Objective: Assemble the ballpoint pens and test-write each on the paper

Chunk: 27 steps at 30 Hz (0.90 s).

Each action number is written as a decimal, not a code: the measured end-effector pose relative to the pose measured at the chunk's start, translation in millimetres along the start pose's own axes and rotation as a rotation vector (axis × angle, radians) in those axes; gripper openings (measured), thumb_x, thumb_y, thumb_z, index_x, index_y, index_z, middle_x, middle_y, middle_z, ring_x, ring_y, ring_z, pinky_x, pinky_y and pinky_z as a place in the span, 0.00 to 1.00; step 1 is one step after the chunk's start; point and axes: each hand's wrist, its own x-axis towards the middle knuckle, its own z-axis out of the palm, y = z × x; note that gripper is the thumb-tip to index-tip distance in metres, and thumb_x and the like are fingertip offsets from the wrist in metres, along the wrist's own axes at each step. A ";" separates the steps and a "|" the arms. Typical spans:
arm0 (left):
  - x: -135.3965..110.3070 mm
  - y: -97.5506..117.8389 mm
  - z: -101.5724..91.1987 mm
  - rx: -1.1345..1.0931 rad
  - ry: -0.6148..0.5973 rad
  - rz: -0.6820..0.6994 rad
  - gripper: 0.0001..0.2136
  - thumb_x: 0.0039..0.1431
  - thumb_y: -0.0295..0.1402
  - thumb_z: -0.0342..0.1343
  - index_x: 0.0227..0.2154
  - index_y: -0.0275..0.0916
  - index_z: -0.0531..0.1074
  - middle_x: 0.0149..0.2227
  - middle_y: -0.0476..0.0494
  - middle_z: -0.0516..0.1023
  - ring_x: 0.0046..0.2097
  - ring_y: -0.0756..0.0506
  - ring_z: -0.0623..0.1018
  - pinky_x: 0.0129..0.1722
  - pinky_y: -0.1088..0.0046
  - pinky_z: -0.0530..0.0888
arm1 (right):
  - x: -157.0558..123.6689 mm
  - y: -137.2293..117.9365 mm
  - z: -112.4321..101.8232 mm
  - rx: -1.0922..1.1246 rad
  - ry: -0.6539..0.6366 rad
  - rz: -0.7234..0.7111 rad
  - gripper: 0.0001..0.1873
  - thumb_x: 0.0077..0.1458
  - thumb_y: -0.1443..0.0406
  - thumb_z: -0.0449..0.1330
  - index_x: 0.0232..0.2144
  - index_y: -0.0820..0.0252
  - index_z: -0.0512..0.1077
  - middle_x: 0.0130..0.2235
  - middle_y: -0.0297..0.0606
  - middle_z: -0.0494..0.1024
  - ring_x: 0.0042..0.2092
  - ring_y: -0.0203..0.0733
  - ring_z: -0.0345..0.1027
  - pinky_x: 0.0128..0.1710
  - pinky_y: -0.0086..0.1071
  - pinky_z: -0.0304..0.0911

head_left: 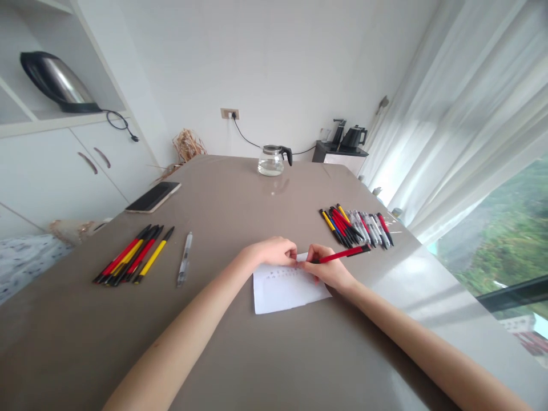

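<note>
A red ballpoint pen with black ends is gripped in my right hand, slanting up to the right. Its tip, hidden by the fingers, is close to the upper part of a white sheet of paper. Small rows of marks show on that sheet. My left hand has curled fingers closed at the paper's top edge, its thumb side nearly touching my right hand. Beyond my right hand lies a group of red, yellow, blue and clear pens.
To the left lie a pile of red and yellow pens, a single clear pen and a dark-screened phone. A glass pot with clear liquid stands at the table's far end. A curtain hangs at right.
</note>
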 end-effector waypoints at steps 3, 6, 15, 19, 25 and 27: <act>-0.2 -0.8 1.0 -0.016 0.000 -0.005 0.14 0.45 0.46 0.48 0.30 0.43 0.69 0.33 0.49 0.73 0.31 0.49 0.70 0.25 0.77 0.61 | -0.7 1.6 6.3 -0.162 0.171 -0.043 0.14 0.40 0.61 0.56 0.14 0.60 0.56 0.14 0.28 0.62 0.17 0.29 0.52 0.16 0.24 0.48; -0.1 -1.3 2.2 -0.026 0.001 -0.007 0.14 0.46 0.46 0.47 0.31 0.43 0.69 0.33 0.49 0.73 0.31 0.49 0.70 0.25 0.77 0.61 | -1.7 4.3 9.7 -0.250 0.258 -0.084 0.13 0.41 0.61 0.54 0.13 0.60 0.57 0.14 0.30 0.63 0.19 0.31 0.53 0.18 0.25 0.49; 2.3 -3.0 4.7 -0.008 0.005 -0.001 0.14 0.46 0.45 0.48 0.31 0.43 0.68 0.32 0.50 0.73 0.32 0.49 0.71 0.26 0.76 0.62 | -0.7 11.6 8.2 -0.327 0.256 -0.075 0.11 0.40 0.63 0.53 0.13 0.60 0.59 0.14 0.31 0.65 0.18 0.31 0.55 0.19 0.25 0.49; 1.3 -2.0 4.6 -0.017 -0.001 -0.013 0.14 0.46 0.45 0.48 0.31 0.43 0.68 0.32 0.49 0.73 0.32 0.49 0.71 0.26 0.77 0.61 | 0.4 11.8 8.3 -0.333 0.248 -0.087 0.10 0.40 0.63 0.53 0.13 0.60 0.59 0.14 0.31 0.65 0.18 0.31 0.55 0.19 0.25 0.49; 0.7 -1.1 4.5 -0.019 0.012 -0.007 0.13 0.46 0.45 0.48 0.30 0.42 0.68 0.32 0.49 0.72 0.31 0.50 0.70 0.25 0.77 0.61 | 0.1 10.8 8.4 -0.362 0.266 -0.091 0.09 0.40 0.64 0.52 0.13 0.60 0.59 0.14 0.30 0.65 0.19 0.31 0.54 0.19 0.25 0.48; 0.4 -0.4 4.4 -0.018 0.014 -0.013 0.13 0.46 0.44 0.48 0.30 0.42 0.68 0.31 0.49 0.72 0.31 0.50 0.70 0.25 0.77 0.61 | -0.4 10.0 8.6 -0.371 0.259 -0.096 0.10 0.39 0.64 0.53 0.13 0.60 0.58 0.14 0.30 0.65 0.19 0.31 0.54 0.19 0.25 0.48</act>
